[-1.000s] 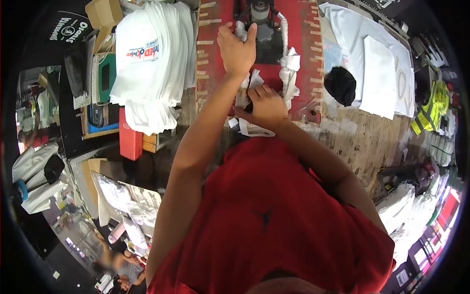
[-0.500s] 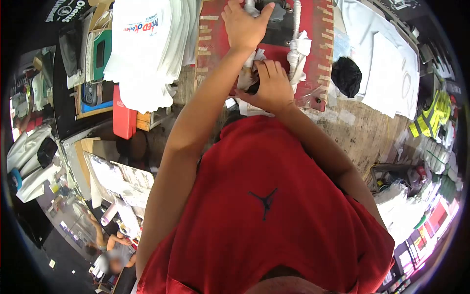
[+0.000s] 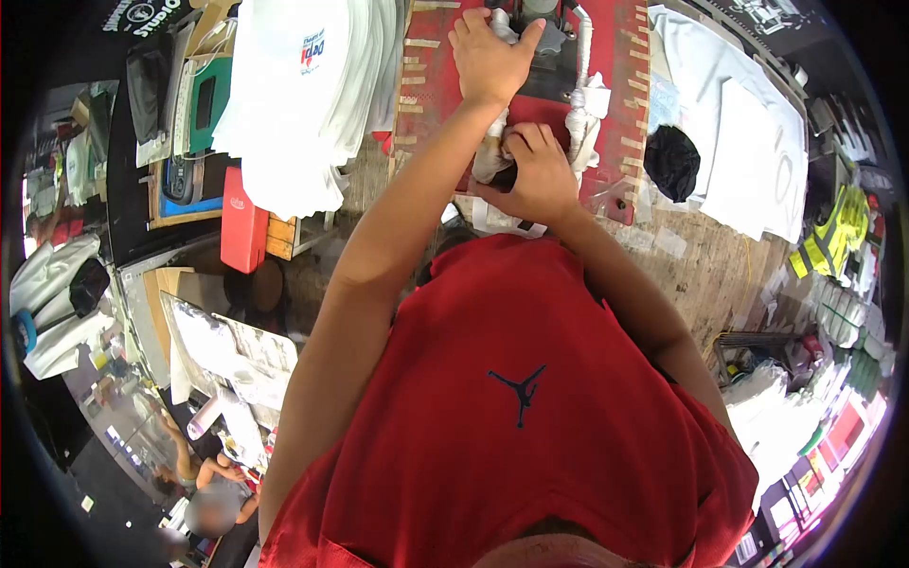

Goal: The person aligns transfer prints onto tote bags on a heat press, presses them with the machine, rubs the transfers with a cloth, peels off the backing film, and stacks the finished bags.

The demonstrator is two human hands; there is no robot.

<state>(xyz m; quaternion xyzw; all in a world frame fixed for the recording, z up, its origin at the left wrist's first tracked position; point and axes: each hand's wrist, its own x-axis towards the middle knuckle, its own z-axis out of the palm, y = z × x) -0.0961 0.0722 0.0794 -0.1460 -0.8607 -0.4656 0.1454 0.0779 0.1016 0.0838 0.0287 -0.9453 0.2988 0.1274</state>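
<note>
Machine (image 3: 559, 44), cut off; right fingers (image 3: 532, 141), grip obscured

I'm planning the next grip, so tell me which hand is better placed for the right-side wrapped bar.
Probably the right hand: it lies close beside the lower end of that wrapped bar, while the left hand sits farther up, by the other bar.

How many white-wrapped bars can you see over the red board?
2. The left bar runs past the left hand to the right hand, partly covered; the right bar stands farther right. The hands may hide others.
</note>
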